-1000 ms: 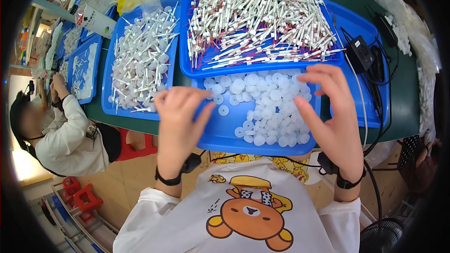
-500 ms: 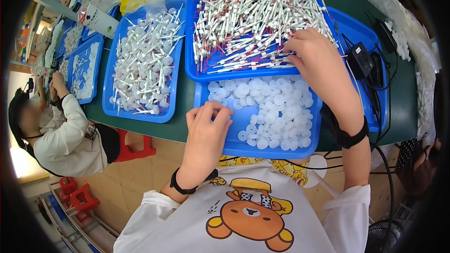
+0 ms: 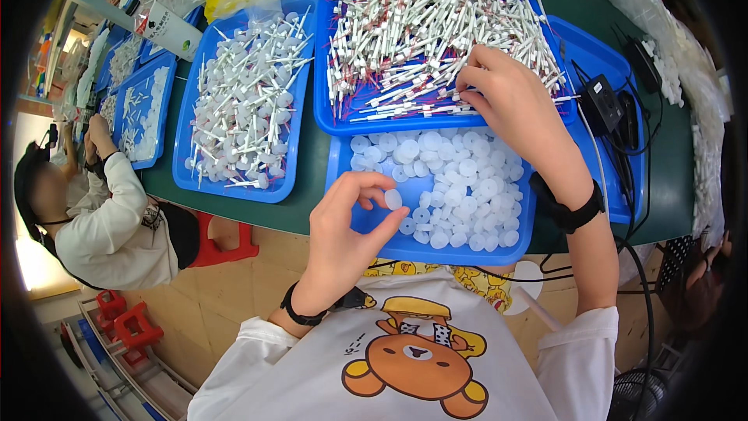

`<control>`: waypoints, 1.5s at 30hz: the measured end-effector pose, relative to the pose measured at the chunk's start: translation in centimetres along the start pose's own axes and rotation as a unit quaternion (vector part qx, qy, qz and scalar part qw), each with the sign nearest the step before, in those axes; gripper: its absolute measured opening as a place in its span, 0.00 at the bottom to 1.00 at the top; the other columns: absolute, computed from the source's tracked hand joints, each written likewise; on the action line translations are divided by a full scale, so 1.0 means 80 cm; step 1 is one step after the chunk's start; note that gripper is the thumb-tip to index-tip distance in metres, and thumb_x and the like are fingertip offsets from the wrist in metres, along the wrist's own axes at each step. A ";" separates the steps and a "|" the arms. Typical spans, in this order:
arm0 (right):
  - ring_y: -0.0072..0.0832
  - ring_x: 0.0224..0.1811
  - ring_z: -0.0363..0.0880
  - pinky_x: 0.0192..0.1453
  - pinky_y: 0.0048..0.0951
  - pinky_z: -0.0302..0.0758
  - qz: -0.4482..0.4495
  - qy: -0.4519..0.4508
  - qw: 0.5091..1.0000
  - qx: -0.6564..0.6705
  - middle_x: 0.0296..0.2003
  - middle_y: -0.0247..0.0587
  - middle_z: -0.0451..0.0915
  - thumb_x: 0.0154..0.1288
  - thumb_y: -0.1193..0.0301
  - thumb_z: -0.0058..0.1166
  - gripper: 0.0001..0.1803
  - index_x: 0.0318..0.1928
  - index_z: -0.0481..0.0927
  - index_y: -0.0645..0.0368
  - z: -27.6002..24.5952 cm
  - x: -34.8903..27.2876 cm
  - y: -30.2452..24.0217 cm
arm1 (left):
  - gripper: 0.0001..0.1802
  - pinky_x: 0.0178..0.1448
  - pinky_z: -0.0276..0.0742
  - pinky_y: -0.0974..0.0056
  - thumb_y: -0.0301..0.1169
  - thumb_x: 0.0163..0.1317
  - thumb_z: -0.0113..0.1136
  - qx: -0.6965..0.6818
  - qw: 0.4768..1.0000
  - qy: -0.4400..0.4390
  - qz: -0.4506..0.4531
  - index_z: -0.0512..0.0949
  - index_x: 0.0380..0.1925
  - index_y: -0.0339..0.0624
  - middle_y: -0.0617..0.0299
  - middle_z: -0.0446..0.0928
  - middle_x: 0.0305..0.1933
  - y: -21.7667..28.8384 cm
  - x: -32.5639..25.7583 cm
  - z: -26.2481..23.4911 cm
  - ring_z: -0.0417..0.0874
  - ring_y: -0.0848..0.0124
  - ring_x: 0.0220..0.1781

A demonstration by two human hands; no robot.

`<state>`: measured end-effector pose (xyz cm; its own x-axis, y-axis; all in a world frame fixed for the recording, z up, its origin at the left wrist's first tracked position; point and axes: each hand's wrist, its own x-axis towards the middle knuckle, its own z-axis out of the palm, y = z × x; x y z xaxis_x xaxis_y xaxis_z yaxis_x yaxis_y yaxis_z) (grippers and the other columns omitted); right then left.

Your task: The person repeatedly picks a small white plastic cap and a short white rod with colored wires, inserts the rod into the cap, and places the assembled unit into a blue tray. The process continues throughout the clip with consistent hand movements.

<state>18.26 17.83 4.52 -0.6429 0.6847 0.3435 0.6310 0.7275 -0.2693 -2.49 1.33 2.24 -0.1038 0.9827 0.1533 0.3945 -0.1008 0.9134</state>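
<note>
Between the thumb and forefinger of my left hand (image 3: 347, 218) is a round translucent disc (image 3: 393, 199), held above the near blue tray (image 3: 366, 222). Many loose discs (image 3: 467, 187) like it lie in that tray. My right hand (image 3: 502, 93) reaches over the large blue tray (image 3: 321, 54), its fingers curled and pinched down at the near side of a heap of thin white sticks with red wires (image 3: 436, 31). Whatever is between those fingertips is hidden among the sticks.
At left, a blue tray (image 3: 181, 160) holds sticks joined with discs. A white cup (image 3: 167, 30) stands behind it. A black adapter (image 3: 600, 101) with cables lies in another blue tray (image 3: 637, 164) at right. Another person (image 3: 117, 218) sits at the far left.
My left hand has lifted a disc from the near tray, its thumb and forefinger now pinching it. My right hand has shifted slightly left over the sticks.
</note>
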 end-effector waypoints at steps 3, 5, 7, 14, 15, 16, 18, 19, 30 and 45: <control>0.41 0.41 0.79 0.45 0.40 0.77 -0.011 0.035 0.999 0.012 0.33 0.43 0.76 0.59 0.78 0.60 0.03 0.31 0.79 0.63 0.002 0.000 0.000 | 0.18 0.43 0.76 0.68 0.18 0.52 0.73 -0.039 0.999 -0.032 0.012 0.82 0.44 0.40 0.60 0.82 0.41 -0.001 0.001 0.001 0.81 0.72 0.38; 0.42 0.40 0.78 0.45 0.40 0.77 -0.019 0.063 0.998 0.020 0.33 0.43 0.77 0.59 0.78 0.60 0.04 0.32 0.78 0.63 0.003 -0.001 -0.001 | 0.19 0.44 0.76 0.68 0.18 0.52 0.73 -0.063 0.997 -0.045 0.014 0.82 0.44 0.40 0.61 0.82 0.41 -0.001 0.002 0.002 0.81 0.72 0.40; 0.41 0.40 0.78 0.45 0.40 0.76 -0.008 0.076 0.997 0.030 0.33 0.42 0.78 0.60 0.78 0.60 0.04 0.34 0.78 0.62 -0.006 -0.002 -0.009 | 0.18 0.48 0.77 0.69 0.18 0.53 0.73 -0.059 0.997 -0.051 0.027 0.81 0.45 0.39 0.61 0.82 0.43 0.001 0.003 0.003 0.81 0.72 0.42; 0.39 0.40 0.77 0.45 0.39 0.75 -0.037 0.158 0.987 0.001 0.31 0.40 0.79 0.60 0.77 0.61 0.05 0.37 0.81 0.60 -0.029 -0.009 -0.029 | 0.20 0.59 0.81 0.58 0.10 0.55 0.67 -0.241 0.968 -0.058 -0.026 0.78 0.48 0.32 0.52 0.77 0.53 0.005 0.004 0.007 0.84 0.62 0.52; 0.39 0.40 0.77 0.45 0.39 0.75 -0.025 0.159 0.987 -0.025 0.32 0.39 0.79 0.60 0.77 0.61 0.05 0.37 0.81 0.60 -0.031 -0.012 -0.030 | 0.20 0.58 0.80 0.61 0.11 0.55 0.67 -0.250 0.966 -0.055 -0.026 0.79 0.49 0.33 0.54 0.76 0.54 0.005 0.005 0.008 0.83 0.65 0.52; 0.39 0.40 0.77 0.45 0.39 0.75 -0.014 0.160 0.986 -0.051 0.32 0.39 0.79 0.60 0.77 0.61 0.05 0.37 0.81 0.60 -0.032 -0.015 -0.032 | 0.20 0.57 0.79 0.64 0.12 0.56 0.68 -0.259 0.964 -0.051 -0.026 0.80 0.49 0.33 0.55 0.75 0.54 0.005 0.006 0.009 0.82 0.68 0.52; 0.39 0.39 0.77 0.44 0.38 0.74 0.004 0.163 0.983 -0.090 0.34 0.39 0.80 0.59 0.78 0.61 0.05 0.37 0.81 0.61 -0.035 -0.021 -0.036 | 0.20 0.56 0.79 0.67 0.13 0.56 0.69 -0.273 0.960 -0.049 -0.024 0.80 0.50 0.34 0.57 0.75 0.55 0.004 0.006 0.011 0.81 0.72 0.52; 0.39 0.39 0.77 0.44 0.38 0.74 0.013 0.163 0.981 -0.102 0.34 0.39 0.80 0.58 0.79 0.61 0.06 0.38 0.81 0.61 -0.038 -0.024 -0.038 | 0.21 0.57 0.78 0.67 0.13 0.56 0.69 -0.278 0.959 -0.050 -0.023 0.80 0.50 0.34 0.57 0.74 0.55 0.003 0.006 0.010 0.81 0.72 0.53; 0.33 0.31 0.75 0.34 0.30 0.69 0.075 0.136 0.962 0.225 0.32 0.38 0.79 0.46 0.87 0.66 0.18 0.41 0.87 0.61 -0.081 -0.090 -0.113 | 0.21 0.66 0.77 0.55 0.15 0.66 0.57 -0.501 0.848 -0.160 -0.062 0.72 0.59 0.29 0.50 0.76 0.60 0.011 0.008 0.001 0.82 0.57 0.60; 0.36 0.34 0.75 0.35 0.33 0.71 0.048 0.123 0.975 0.176 0.33 0.39 0.79 0.44 0.86 0.66 0.20 0.42 0.86 0.62 -0.075 -0.115 -0.113 | 0.20 0.66 0.75 0.56 0.20 0.68 0.59 -0.541 0.807 -0.226 -0.068 0.72 0.59 0.29 0.50 0.76 0.58 0.010 0.005 0.005 0.80 0.63 0.59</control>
<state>21.06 4.66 9.18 -0.4374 0.7502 0.4958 0.4660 0.6607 -0.5885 -1.83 1.68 2.83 0.3614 0.9277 0.0938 -0.6468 0.1769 0.7418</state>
